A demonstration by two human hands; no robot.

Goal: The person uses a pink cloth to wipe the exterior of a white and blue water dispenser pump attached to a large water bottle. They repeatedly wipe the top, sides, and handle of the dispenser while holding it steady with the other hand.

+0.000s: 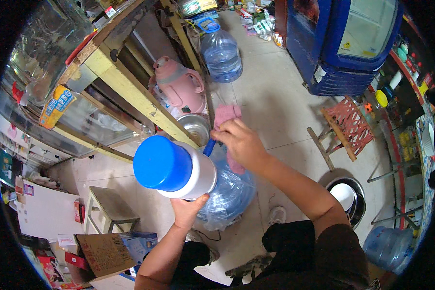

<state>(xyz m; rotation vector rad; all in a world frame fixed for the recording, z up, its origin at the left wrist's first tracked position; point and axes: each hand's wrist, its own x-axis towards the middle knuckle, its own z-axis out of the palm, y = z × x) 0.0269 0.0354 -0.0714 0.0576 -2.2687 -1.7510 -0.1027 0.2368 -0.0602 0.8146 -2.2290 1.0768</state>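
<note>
A manual water-bottle pump with a blue cap and white body (163,163) is tilted above a large clear blue plastic water bottle (226,201), which stands before me wrapped in thin plastic film. Around the lower edge of the white body my left hand (188,210) is closed. My right hand (241,143) holds a pink cloth (227,111), part of which hangs below the palm towards the bottle. The pump's blue spout (209,147) reaches my right fingertips; whether they grip it I cannot tell. The bottle's neck is hidden behind the pump.
A yellow wooden frame (130,88) runs close to the pump. Beyond it are a metal bowl (194,125), a pink thermos jug (179,85) and another water bottle (222,58). Right are a blue display fridge (324,69), a folding stool (348,127) and a basin (360,214); left, a small stool (112,204).
</note>
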